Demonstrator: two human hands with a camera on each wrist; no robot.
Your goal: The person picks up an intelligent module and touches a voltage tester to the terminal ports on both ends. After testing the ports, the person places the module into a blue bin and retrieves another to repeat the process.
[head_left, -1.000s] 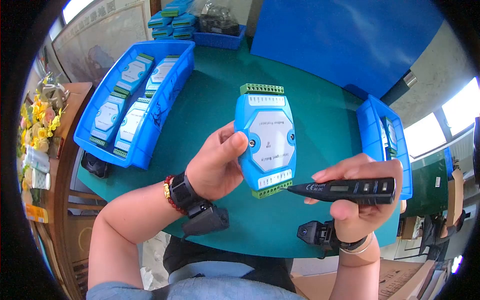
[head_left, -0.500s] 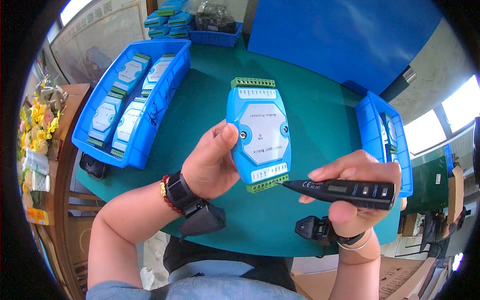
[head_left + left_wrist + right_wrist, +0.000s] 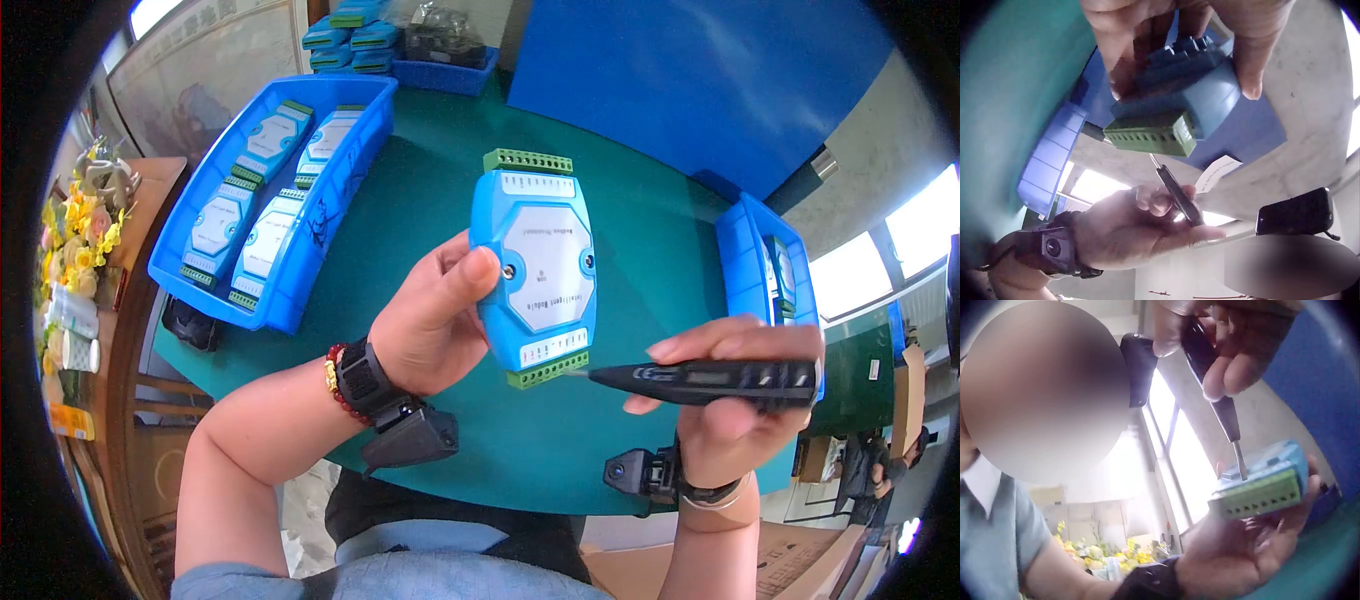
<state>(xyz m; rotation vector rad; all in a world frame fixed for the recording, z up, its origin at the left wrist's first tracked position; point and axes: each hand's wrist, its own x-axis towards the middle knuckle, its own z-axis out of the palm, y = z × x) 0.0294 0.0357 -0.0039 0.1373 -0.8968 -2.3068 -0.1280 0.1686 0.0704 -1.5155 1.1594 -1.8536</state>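
Note:
In the head view my left hand [image 3: 430, 315] grips a blue module [image 3: 483, 255] by its left side, thumb on the front edge. The module has a white label [image 3: 548, 270] and a green terminal block at each end. My right hand [image 3: 738, 425] holds a black voltage tester screwdriver [image 3: 690, 383], pointing left. Its metal tip meets the lower terminal block [image 3: 530, 378] near the right end. From the right wrist view, the tester's shaft [image 3: 1239, 461] comes down onto the module's edge beside the green block [image 3: 1260, 497]. The left wrist view shows fingers on both sides of the module [image 3: 1210, 94].
A blue bin [image 3: 335, 235] with several similar modules stands at the left of the green table [image 3: 420, 170]. Another blue bin [image 3: 745, 255] is at the right edge. More modules [image 3: 350, 38] are stacked at the back, beside a small blue tray [image 3: 440, 77]. Flowers [image 3: 85, 225] stand far left.
The module shifted slightly left and up, then came back right. The voltage tester screwdriver moved with it and now sits slightly further right, with more metal shaft showing. Both hands keep their hold.

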